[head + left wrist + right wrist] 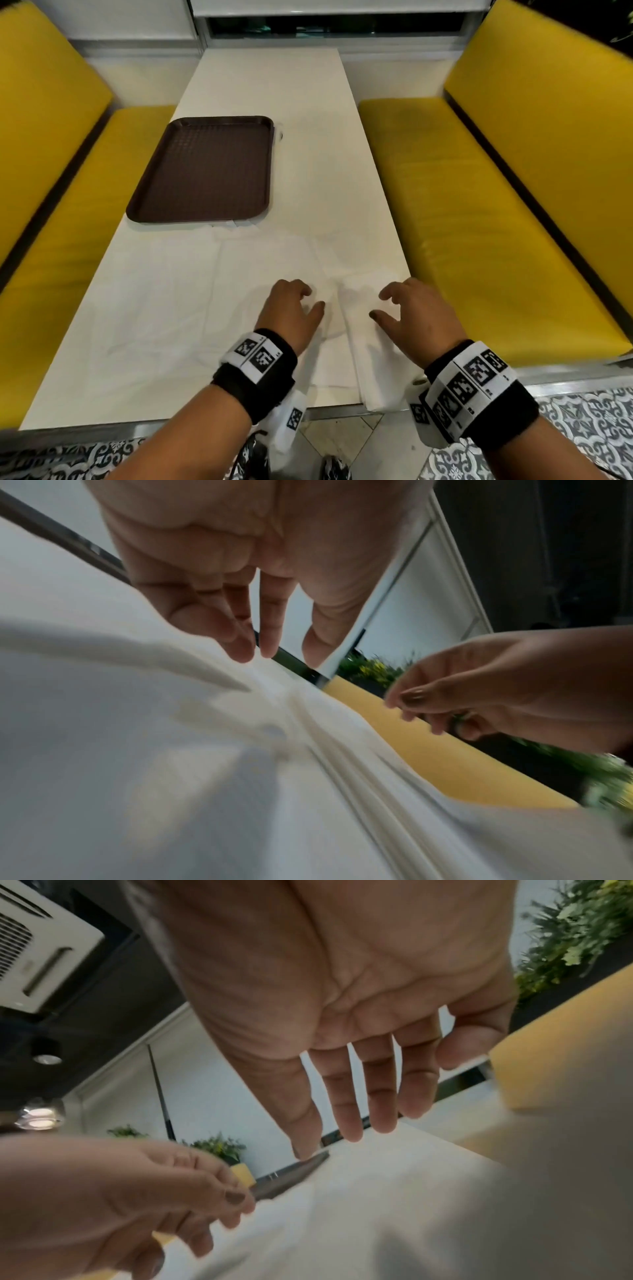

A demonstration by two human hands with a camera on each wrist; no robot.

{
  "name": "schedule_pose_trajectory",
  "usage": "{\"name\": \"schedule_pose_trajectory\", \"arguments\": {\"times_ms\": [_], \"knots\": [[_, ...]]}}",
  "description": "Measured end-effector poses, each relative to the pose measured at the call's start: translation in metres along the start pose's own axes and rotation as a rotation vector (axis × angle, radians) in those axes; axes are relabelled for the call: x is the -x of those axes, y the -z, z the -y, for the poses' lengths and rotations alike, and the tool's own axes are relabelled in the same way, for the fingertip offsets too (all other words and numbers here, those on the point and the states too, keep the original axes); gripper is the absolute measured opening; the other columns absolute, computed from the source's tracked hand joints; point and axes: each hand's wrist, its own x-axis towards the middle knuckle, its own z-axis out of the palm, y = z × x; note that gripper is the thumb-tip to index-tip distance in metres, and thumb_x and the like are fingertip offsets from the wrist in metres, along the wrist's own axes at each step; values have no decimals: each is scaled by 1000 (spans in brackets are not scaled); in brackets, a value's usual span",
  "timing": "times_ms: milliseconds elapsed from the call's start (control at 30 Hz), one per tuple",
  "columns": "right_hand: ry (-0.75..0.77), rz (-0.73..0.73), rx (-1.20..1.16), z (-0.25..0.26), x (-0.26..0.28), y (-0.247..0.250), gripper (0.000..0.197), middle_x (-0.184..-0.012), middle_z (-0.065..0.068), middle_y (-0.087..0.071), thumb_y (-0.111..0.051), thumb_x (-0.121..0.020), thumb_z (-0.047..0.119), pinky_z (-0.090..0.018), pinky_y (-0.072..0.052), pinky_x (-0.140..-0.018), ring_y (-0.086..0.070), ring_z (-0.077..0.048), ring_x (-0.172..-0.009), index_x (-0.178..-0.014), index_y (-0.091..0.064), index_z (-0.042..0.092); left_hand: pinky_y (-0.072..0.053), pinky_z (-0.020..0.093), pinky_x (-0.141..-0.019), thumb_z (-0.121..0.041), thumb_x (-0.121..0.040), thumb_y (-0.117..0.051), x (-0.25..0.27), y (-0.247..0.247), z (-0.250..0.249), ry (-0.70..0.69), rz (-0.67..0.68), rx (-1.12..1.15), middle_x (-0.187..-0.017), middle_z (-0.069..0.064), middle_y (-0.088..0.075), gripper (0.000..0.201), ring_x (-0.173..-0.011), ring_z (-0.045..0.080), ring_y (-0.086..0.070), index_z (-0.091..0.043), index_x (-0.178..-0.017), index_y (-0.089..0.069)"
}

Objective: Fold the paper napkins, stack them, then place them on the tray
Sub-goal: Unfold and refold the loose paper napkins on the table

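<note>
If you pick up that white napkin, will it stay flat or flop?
Probably flop: the napkin is thin paper, already rippled into soft folds in the left wrist view. It looks light, so it could slide on the smooth table. It might tear if tugged.

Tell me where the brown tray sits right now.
In the head view the brown tray lies on the left half of the white table, beyond the left hand, with a napkin edge showing at its near rim.
</note>
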Motion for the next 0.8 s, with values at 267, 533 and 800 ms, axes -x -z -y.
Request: {"name": "schedule_pose_trajectory", "arguments": {"times_ms": [267,533,800], "knots": [[92,130,-102,69,-20,-24,37,-121,1,-55,-60,-91,40,-27,-42,-94,-53,-17,-109,-123,-56,23,-36,26,-67,-33,-87,-63,-19,38,32,218,20,-10,-77,-6,-53,28,-77,19,-53,-14,-97,-45],[106,290,118,88,-17,-55,74,-134,-2,-44,-74,-74,51,-41,-42,-98,-41,-27,-121,-134,-43,22,-37,24,-61,-30,-82,-69,-23,33,38,246,57,93,-80,-2,-60,40,-71,15,-56,-17,-104,-39],[161,179,201,95,-7,-72,41,-125,-3,-45,-53,-82,12,-37,-39,-81,-42,-28,-112,-122,-48,19,-37,23,-67,-30,-84,-67,-23,34,42,236,62,80,-79,-6,-59,34,-76,15,-56,-19,-103,-42]]}}
